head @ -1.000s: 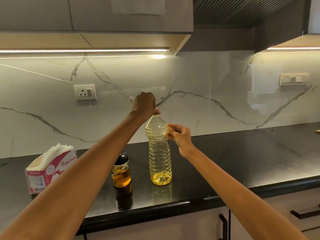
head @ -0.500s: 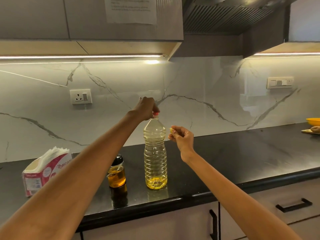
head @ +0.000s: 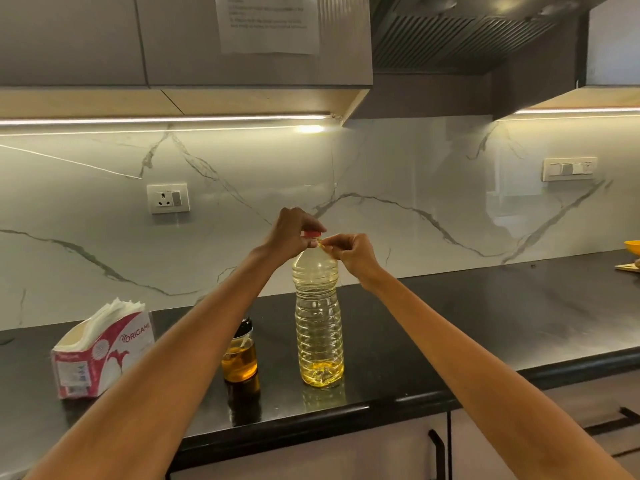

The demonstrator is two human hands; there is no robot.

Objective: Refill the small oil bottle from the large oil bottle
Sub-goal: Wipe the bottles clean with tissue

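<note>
Now left hand [head: 289, 237] fingers clasp large oil bottle [head: 318, 317] cap [head: 312, 234]; right hand [head: 349, 252] fingers pinch its neck.

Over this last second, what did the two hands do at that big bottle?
The right hand moved in from beside the large oil bottle to its neck and now pinches a yellow strip just under the red cap. The left hand kept its grip on the cap. Both bottles, including the small oil bottle, stayed standing on the counter.

"ORIGAMI" in white on the red tissue pack [head: 104, 355], printed sheet [head: 268, 22] on cabinet unreadable
</note>
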